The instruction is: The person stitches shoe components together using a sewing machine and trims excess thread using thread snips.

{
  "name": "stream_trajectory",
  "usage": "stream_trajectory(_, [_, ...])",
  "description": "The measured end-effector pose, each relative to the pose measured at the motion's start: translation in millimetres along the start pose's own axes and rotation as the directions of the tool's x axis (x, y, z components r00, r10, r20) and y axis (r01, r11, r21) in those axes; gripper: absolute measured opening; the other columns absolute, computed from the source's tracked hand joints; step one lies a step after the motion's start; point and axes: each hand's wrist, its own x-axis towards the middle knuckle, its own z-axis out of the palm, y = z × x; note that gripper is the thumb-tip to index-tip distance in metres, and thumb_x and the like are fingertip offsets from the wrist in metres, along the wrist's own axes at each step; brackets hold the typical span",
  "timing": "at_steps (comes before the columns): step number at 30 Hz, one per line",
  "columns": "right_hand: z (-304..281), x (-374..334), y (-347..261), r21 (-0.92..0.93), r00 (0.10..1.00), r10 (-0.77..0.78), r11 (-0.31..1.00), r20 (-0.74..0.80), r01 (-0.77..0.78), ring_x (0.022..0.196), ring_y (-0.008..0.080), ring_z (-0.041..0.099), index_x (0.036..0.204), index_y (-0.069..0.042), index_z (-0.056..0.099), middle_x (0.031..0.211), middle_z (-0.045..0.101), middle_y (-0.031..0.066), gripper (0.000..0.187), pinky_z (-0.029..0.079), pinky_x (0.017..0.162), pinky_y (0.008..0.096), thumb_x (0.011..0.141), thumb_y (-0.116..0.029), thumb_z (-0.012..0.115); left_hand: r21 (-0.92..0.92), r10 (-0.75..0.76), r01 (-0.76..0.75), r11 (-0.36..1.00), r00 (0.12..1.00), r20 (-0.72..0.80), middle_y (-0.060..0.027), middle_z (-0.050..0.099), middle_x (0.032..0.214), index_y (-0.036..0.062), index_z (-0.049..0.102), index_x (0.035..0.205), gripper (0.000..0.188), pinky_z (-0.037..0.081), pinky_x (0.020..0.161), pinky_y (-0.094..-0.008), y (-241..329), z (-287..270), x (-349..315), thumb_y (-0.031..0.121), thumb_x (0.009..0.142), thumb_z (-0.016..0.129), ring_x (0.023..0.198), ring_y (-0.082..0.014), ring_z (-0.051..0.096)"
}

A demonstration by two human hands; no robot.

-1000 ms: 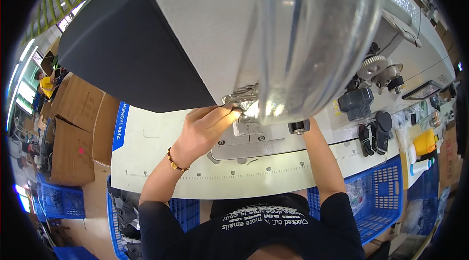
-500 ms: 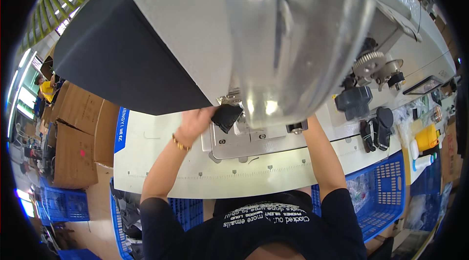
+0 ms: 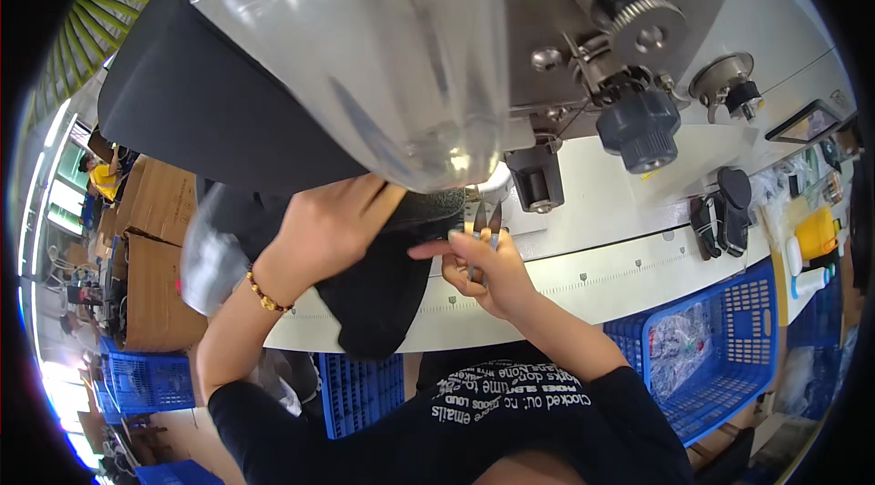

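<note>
- Head view: the right hand (image 3: 488, 271) is closed around small metal snips (image 3: 481, 228), whose two blades point up and stand slightly apart; the forefinger stretches left toward the cloth.
- Left hand (image 3: 324, 230), a beaded bracelet (image 3: 264, 295) at its wrist, lies knuckles-up on the black fabric (image 3: 378, 303) with fingers curled over it, pressing or gripping it; I cannot tell how tightly.
- That fabric is dark, matte and limp, bunched under the left hand, with one fold hanging over the near edge of the white work table (image 3: 620, 266).
- Snip tips sit just beside the fabric's right edge, below the sewing machine (image 3: 583, 38).
- A clear plastic guard (image 3: 383, 56) sits close to the camera and blurs the upper middle.
- Far right on the table lie black clips (image 3: 720, 221); blue plastic crates (image 3: 702, 348) stand below the table edge, cardboard boxes (image 3: 155, 211) at left.
</note>
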Motion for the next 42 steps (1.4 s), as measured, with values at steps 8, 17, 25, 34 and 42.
stream_trajectory(8, [4.7, 5.5, 15.0, -0.135, 0.959, -0.23, 0.968, -0.164, 0.209, 0.043, 0.0052, 0.043, 0.068, -0.002, 0.054, 0.053, 0.053, 0.0038, 0.016, 0.029, 0.037, 0.0184, 0.081, -0.011, 0.053, 0.055, 0.281, -0.277, 0.959, 0.912, -0.298, -0.0053, 0.056, 0.091, 0.0091, 0.061, 0.096, 0.035, 0.046, 0.081, -0.0397, 21.1, 20.9, 3.6, 0.013, 0.061, 0.062, 0.091, -0.0243, 0.054])
stream_trajectory(17, [-3.2, 5.4, 3.7, -0.046, 0.987, -0.128, 0.991, -0.098, 0.124, 0.046, 0.0051, 0.047, 0.074, 0.001, 0.061, 0.051, 0.052, 0.0017, 0.017, 0.036, 0.043, 0.0202, 0.082, -0.013, 0.054, -0.004, 0.318, -0.339, 0.941, 0.884, -0.344, -0.007, 0.059, 0.094, 0.0081, 0.061, 0.098, 0.032, 0.051, 0.074, -0.0309, 13.0, 21.2, 7.3, 0.009, 0.066, 0.061, 0.085, -0.0196, 0.06])
stream_trajectory(25, [3.5, 4.0, 0.0, -0.114, 0.96, -0.177, 0.981, -0.215, 0.156, 0.041, 0.007, 0.047, 0.073, 0.002, 0.061, 0.053, 0.054, 0.0028, 0.018, 0.036, 0.037, 0.0196, 0.083, -0.011, 0.052, -0.13, 0.308, -0.336, 0.933, 0.931, -0.196, -0.0069, 0.061, 0.091, 0.0007, 0.058, 0.098, 0.03, 0.049, 0.073, -0.0282, 16.3, 4.9, 8.3, 0.009, 0.069, 0.059, 0.083, -0.0182, 0.06])
stream_trajectory(34, [0.7, 8.7, 4.9, -0.097, 0.956, -0.216, 0.975, -0.2, 0.2, 0.043, 0.008, 0.051, 0.073, 0.002, 0.06, 0.06, 0.058, 0.0045, 0.015, 0.036, 0.038, 0.0184, 0.082, -0.008, 0.052, -0.114, 0.239, -0.263, 0.958, 0.952, -0.191, -0.0077, 0.058, 0.097, 0.0097, 0.059, 0.095, 0.022, 0.045, 0.08, -0.0347, 16.3, 21.5, 0.9, 0.014, 0.074, 0.054, 0.091, -0.0226, 0.056])
stream_trajectory(42, [1.4, 18.9, 3.7, 0.025, 0.957, -0.135, 0.989, -0.256, 0.146, 0.042, 0.0079, 0.051, 0.075, 0.003, 0.06, 0.068, 0.062, 0.0094, 0.013, 0.038, 0.038, 0.0177, 0.078, -0.007, 0.052, -0.18, 0.197, -0.251, 0.951, 0.941, -0.275, -0.0059, 0.057, 0.097, 0.0097, 0.059, 0.095, 0.03, 0.047, 0.073, -0.035, 7.6, 27.2, 9.4, 0.012, 0.065, 0.058, 0.09, -0.0236, 0.056])
